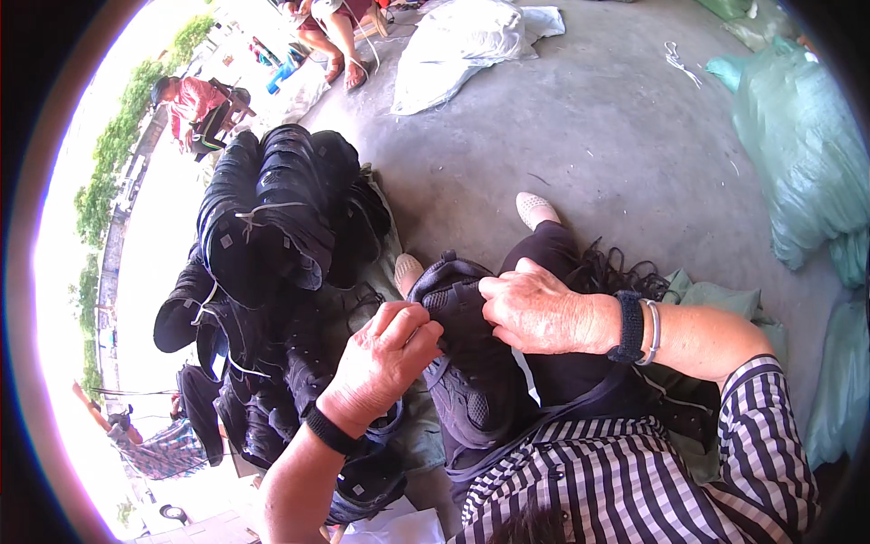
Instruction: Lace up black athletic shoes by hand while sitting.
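Observation:
A black shoe upper (469, 399) with mesh and overlay panels lies across my lap, its rounded collar end pointing away from me. At its left side my left hand (385, 354) is closed, thumb and fingertips pinched together against the upper. My right hand (539, 308) is closed too, with curled fingers at the upper's right edge. Whatever either fingertip pinch holds is hidden; it may be a thin lace or the upper's edge. A narrow white strip (527, 379) hangs below my right hand. Loose black laces (625, 270) lie in a tangle over my right leg.
To my left stand tall bundles of stacked black shoe uppers (263, 204), tied with white cord. Pale green sacks (793, 136) line the right side. A white sack (458, 50) lies on the concrete floor (598, 109) ahead. Other people (195, 104) sit farther off.

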Tool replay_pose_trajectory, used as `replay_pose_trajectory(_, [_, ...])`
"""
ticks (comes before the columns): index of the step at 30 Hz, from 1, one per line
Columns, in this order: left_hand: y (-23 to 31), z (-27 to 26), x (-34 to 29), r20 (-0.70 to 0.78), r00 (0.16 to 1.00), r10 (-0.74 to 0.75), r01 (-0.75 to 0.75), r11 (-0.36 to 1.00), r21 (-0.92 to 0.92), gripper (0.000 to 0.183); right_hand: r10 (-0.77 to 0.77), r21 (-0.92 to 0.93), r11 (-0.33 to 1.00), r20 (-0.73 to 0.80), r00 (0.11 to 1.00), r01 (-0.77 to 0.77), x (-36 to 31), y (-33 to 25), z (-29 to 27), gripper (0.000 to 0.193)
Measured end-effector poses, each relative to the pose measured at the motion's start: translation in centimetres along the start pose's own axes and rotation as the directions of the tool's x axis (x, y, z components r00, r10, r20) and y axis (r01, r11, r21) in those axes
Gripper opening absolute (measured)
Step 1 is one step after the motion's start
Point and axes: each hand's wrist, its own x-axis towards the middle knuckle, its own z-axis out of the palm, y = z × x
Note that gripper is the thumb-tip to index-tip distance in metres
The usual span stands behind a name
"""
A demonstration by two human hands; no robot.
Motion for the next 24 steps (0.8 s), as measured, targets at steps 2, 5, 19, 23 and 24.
replay_pose_trajectory(2, [-0.1, 0.2, -0.2, -0.051, 0.999, 0.012, -0.011, 1.0, 0.011, 0.037, 0.013, 0.022, 1.0, -0.066, 0.998, -0.011, 0.2, 0.0, 0.0, 0.013])
replay_pose_trajectory(5, [-0.3, 0.5, 0.3, -0.086, 0.996, -0.033, 0.027, 0.997, -0.07, 0.032, 0.219, 0.553, 0.827, -0.155, 0.963, -0.099, 0.9, 1.1, -1.9, 0.009])
replay_pose_trajectory(19, [1.3, 1.2, 4.5, 0.331, 0.934, -0.133, 0.186, 0.973, -0.134, 0.024, 0.297, 0.904, -0.356, -0.131, 0.946, 0.237, -1.0, -0.9, -8.7, 0.019])
replay_pose_trajectory(23, [1.0, 1.7, 3.9, 0.331, 0.923, -0.194, 0.256, 0.955, -0.153, 0.013, 0.227, 0.889, -0.109, -0.413, 0.882, 0.444, -3.5, -1.1, -14.2, 0.024])
replay_pose_trajectory(24, [0.9, 1.9, 3.8, 0.299, 0.936, -0.185, 0.242, 0.956, -0.168, 0.009, 0.292, 0.927, 0.097, -0.374, 0.88, 0.362, -4.2, -0.7, -14.3, 0.022])
